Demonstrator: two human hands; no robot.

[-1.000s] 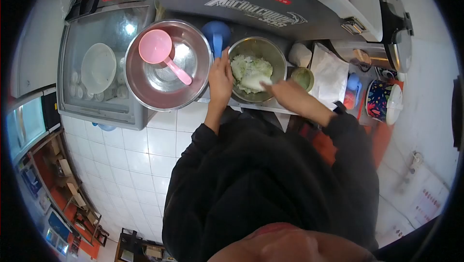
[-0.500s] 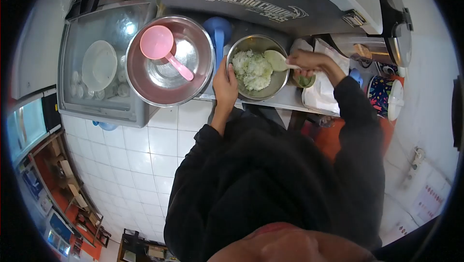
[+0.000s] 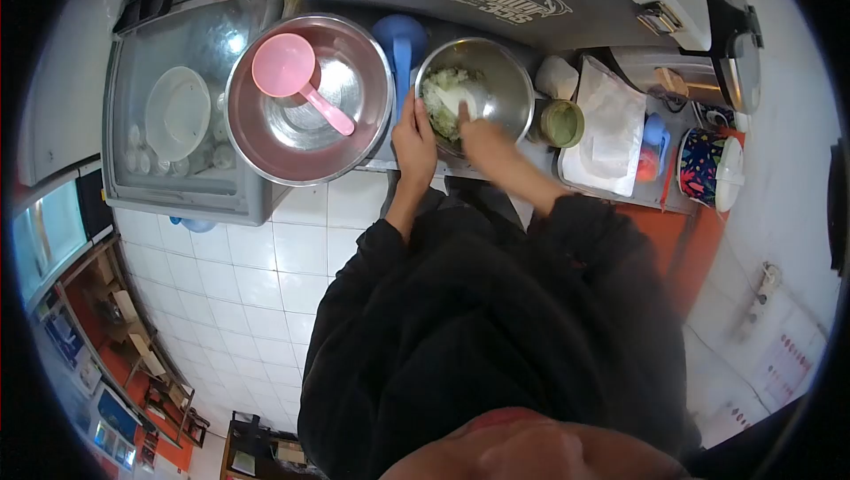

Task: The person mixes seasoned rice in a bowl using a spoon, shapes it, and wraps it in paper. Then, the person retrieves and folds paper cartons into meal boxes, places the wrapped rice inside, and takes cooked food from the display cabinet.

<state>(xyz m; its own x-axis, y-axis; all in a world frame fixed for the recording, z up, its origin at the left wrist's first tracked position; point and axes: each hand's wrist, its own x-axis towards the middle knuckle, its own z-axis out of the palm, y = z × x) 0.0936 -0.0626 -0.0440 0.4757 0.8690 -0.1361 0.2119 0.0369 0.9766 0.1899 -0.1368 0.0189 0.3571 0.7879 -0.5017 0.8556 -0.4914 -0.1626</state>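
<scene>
We have the white-and-green grainy mix (image 3: 448,79) at left in the small bowl (image 3: 508,95). Our blurred right hand (image 3: 489,148) clenches the paddle (image 3: 459,103) in it; our left hand (image 3: 414,142) grasps the bowl's left rim. A wide basin (image 3: 285,143) stands left, a jar (image 3: 561,123) right.

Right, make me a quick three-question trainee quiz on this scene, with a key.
1. True or false: the pink dipper lies inside the large basin.
2. What does the left hand touch?
A) The open jar
B) The smaller metal bowl
C) The pink dipper
3. What colour is the round-ended utensil lying between the large basin and the smaller metal bowl?

Key: 1. True. 2. B. 3. Blue.
</scene>
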